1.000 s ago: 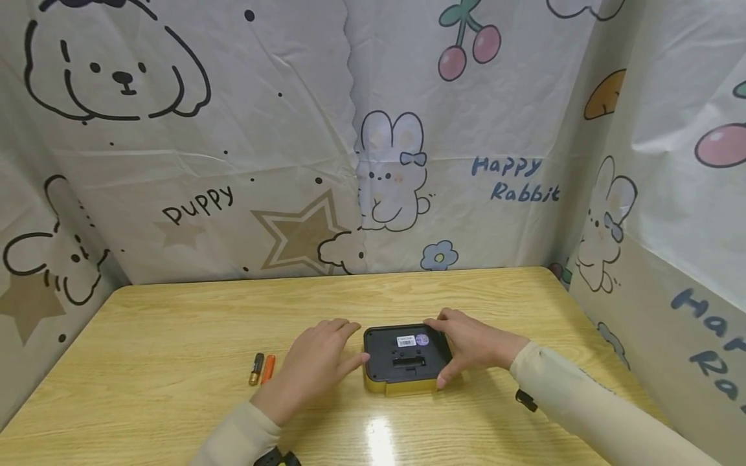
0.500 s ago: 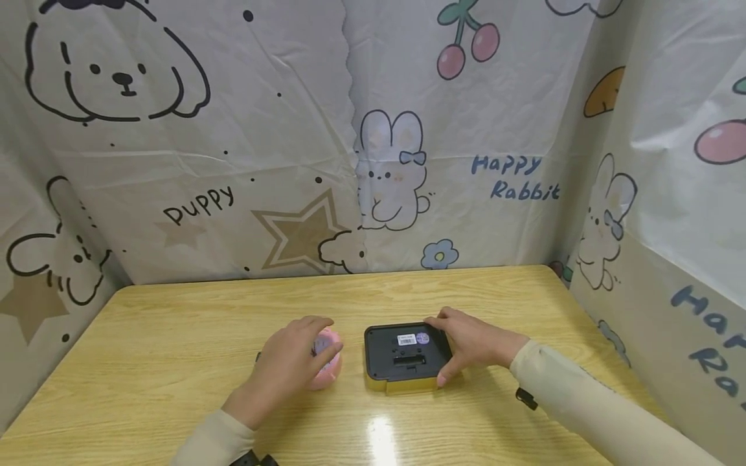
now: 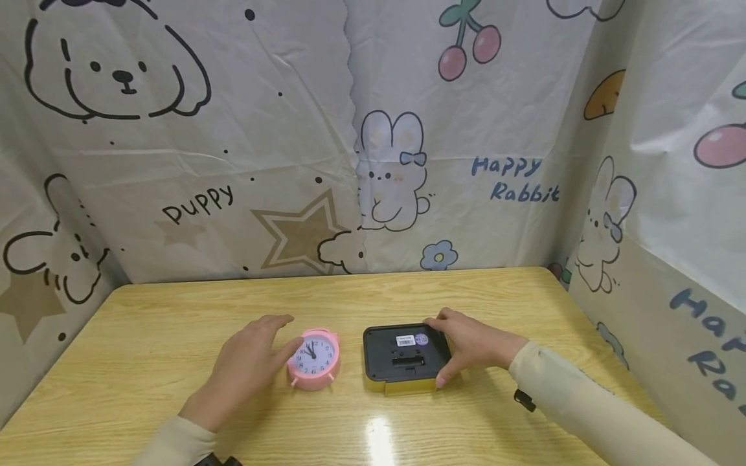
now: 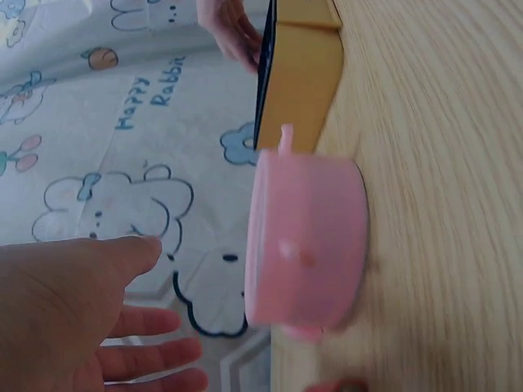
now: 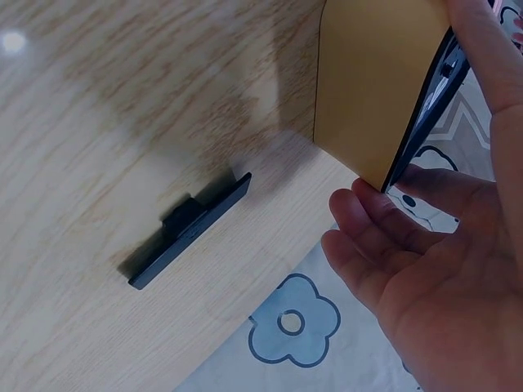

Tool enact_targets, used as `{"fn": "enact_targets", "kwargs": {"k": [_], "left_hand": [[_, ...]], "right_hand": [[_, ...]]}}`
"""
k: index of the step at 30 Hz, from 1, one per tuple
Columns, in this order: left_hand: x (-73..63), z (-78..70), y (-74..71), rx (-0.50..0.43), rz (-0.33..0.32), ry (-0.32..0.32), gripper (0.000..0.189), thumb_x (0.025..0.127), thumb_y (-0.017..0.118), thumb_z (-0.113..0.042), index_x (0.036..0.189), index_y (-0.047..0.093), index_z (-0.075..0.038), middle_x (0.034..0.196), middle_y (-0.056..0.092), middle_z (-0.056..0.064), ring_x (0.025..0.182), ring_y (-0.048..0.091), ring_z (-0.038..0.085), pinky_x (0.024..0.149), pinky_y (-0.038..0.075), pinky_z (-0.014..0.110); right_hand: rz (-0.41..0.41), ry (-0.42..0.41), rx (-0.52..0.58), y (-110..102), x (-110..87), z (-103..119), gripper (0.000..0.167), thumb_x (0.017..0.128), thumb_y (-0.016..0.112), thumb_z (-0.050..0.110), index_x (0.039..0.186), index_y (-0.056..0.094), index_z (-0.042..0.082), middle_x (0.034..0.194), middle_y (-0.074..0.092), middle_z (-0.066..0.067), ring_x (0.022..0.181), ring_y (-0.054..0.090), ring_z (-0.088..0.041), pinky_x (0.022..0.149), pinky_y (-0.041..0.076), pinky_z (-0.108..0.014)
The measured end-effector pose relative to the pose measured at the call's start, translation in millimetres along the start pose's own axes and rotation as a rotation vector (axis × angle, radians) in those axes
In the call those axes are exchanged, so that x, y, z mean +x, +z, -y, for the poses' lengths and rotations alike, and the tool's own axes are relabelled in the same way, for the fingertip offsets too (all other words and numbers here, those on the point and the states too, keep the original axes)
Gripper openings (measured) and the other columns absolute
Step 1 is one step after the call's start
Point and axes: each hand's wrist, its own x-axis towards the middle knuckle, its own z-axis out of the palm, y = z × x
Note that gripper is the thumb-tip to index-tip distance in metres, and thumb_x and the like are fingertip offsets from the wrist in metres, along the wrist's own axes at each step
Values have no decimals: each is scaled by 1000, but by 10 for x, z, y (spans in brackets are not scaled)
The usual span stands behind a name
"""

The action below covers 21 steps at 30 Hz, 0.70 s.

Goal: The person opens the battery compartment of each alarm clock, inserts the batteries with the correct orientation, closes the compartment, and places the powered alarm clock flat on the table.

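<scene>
My right hand [image 3: 474,340] grips the right side of a gold box [image 3: 408,388] with a black back [image 3: 381,349], thumb at its near edge and fingers at the far corner. The back faces up, with stickers and an uncovered battery slot [image 3: 408,362]. A round pink alarm clock [image 3: 313,372] lies face up just left of the box. My left hand [image 3: 245,366] hovers at the clock's left side with its fingers extended, a fingertip overlapping the clock in the head view. In the left wrist view this hand [image 4: 73,314] is apart from the pink clock [image 4: 315,237], holding nothing.
A black battery cover [image 5: 192,233] lies on the wooden table [image 5: 82,98], hidden behind the right hand in the head view. An orange battery end [image 4: 325,386] shows at the left wrist view's bottom edge. A printed cloth [image 3: 291,162] hangs behind the table.
My left hand has moved left from the box's left edge, past the pink clock, uncovering it. The two batteries at left are now behind that hand. My right hand and the box stay put.
</scene>
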Motion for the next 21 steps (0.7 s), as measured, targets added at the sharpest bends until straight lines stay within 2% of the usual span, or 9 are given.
{"fn": "enact_targets", "kwargs": {"k": [8, 15, 21], "left_hand": [[-68, 233, -31, -9, 42, -69, 51, 97, 67, -39, 133, 62, -2, 120, 70, 19, 105, 68, 38, 82, 56, 56], [-129, 410, -45, 3, 59, -94, 51, 95, 68, -39, 130, 64, -1, 114, 71, 19, 99, 69, 38, 76, 56, 55], [-217, 501, -7, 21, 77, -101, 49, 90, 75, -33, 126, 66, 0, 111, 72, 20, 95, 70, 37, 72, 57, 51]], "right_hand": [[-1, 0, 8, -2, -2, -26, 119, 57, 96, 53, 151, 43, 3, 126, 54, -10, 106, 53, -18, 102, 49, -43], [0, 6, 23, -16, -21, -10, 117, 57, 97, 50, 150, 44, 2, 126, 53, -10, 106, 54, -18, 101, 49, -44], [3, 9, 31, 0, -7, 5, 117, 57, 97, 49, 150, 44, 2, 126, 53, -10, 106, 54, -18, 101, 50, -44]]}}
